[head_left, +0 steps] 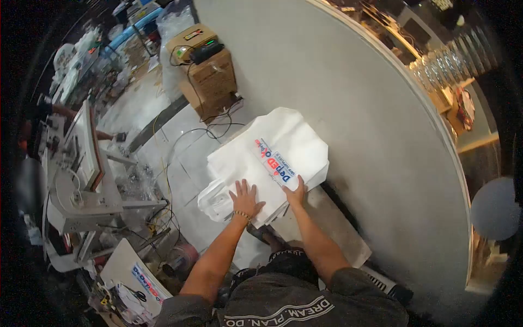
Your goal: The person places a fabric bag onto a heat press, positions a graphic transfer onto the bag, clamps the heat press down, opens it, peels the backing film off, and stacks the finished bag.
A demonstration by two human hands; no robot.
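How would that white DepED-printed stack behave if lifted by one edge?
The white stack would probably sag, since its far outline looks wavy and its left part is bunched in folds. Its layers might slide apart, as several edges show between the left hand and right hand. It seems unlikely to roll, lying broad and fairly flat.

Stack (242, 159) between worktable (90, 205) at left and wall (359, 92) at right, cardboard box (213, 77) beyond.
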